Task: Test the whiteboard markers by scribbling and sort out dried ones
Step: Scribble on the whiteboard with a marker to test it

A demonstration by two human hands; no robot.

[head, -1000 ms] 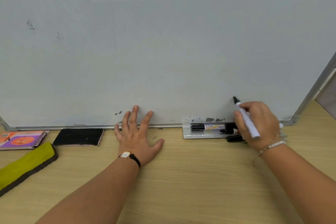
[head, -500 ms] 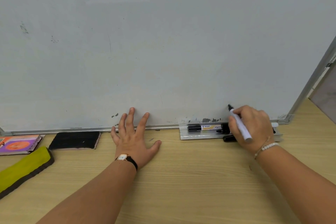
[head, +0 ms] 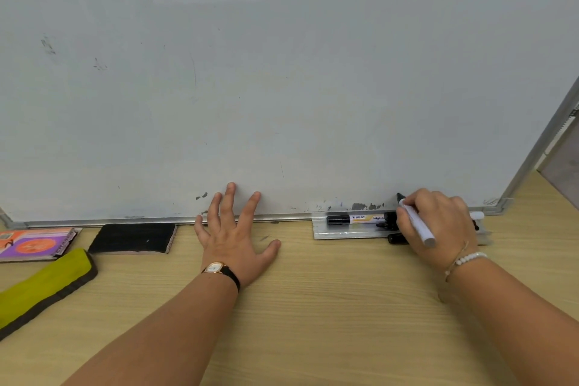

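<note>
A large whiteboard (head: 282, 72) leans upright on a wooden table (head: 313, 307). My right hand (head: 438, 226) grips an uncapped white marker (head: 418, 226), its black tip at the board's bottom right, near old grey smudges (head: 363, 206). Behind my right hand, a metal tray (head: 344, 230) holds a capped Pilot marker (head: 355, 219) and other markers, partly hidden. A black cap (head: 395, 238) lies at the tray's front edge. My left hand (head: 233, 235) rests flat on the table, fingers spread, fingertips reaching over the board's lower frame.
A black eraser (head: 133, 238) lies below the board's frame at left. An orange and purple eraser pack (head: 34, 243) sits at the far left. A yellow-green pouch with a dark edge (head: 40, 288) lies in front of it.
My right hand has lowered the marker, so its tip has come down the board to just above the tray. My left hand has stayed flat on the table.
</note>
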